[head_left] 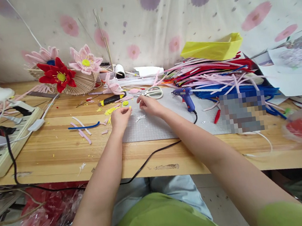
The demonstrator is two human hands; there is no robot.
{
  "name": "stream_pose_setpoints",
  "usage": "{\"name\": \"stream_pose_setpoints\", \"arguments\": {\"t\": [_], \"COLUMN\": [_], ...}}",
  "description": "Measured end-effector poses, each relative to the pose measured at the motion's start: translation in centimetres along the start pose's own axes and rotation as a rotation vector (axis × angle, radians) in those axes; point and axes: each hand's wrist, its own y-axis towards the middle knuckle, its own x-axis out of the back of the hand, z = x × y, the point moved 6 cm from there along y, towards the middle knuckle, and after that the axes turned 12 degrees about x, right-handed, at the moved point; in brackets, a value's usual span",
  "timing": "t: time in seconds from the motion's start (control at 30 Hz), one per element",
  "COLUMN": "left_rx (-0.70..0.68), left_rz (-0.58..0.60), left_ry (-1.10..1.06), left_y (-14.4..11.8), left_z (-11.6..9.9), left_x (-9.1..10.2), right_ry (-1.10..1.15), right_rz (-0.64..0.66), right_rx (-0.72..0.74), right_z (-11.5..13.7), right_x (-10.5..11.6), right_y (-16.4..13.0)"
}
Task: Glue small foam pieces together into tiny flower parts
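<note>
Head view: left hand (122,118) pinches small yellow piece (130,108) over gray mat (155,129), near yellow disc (125,103). Right hand (150,106), fingers curled, near scissors (156,92); can't tell if holding anything. Glue gun (187,97) on mat.

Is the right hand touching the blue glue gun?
Apart: the head view shows a strip of grey mat between the right hand and the blue glue gun.

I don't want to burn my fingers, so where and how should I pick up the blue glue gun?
Probably by the handle, coming from the near right side: the blue glue gun lies with its nozzle pointing left and its handle slanting toward you. Avoid the nozzle, which may be hot, and the black cord.
</note>
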Motion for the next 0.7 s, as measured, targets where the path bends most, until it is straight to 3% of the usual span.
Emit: {"name": "stream_pose_setpoints", "arguments": {"t": [0.23,0.43,0.7], "left_rx": [-0.109,-0.059,-0.061], "left_rz": [0.062,0.144,0.167], "left_ry": [0.186,0.054,0.009], "left_y": [-1.7,-1.4,-1.1], "left_z": [-1.6,-1.0,-0.7], "left_x": [-0.6,-1.2,-1.5], "right_ry": [0.147,0.202,0.275], "right_rz": [0.037,0.007,0.008], "right_rx": [0.063,0.028,0.026], "right_z": [2.6,2.5,2.2], "right_x": [1.0,1.4,1.1], "right_y": [-0.8,-0.8,-0.7]}}
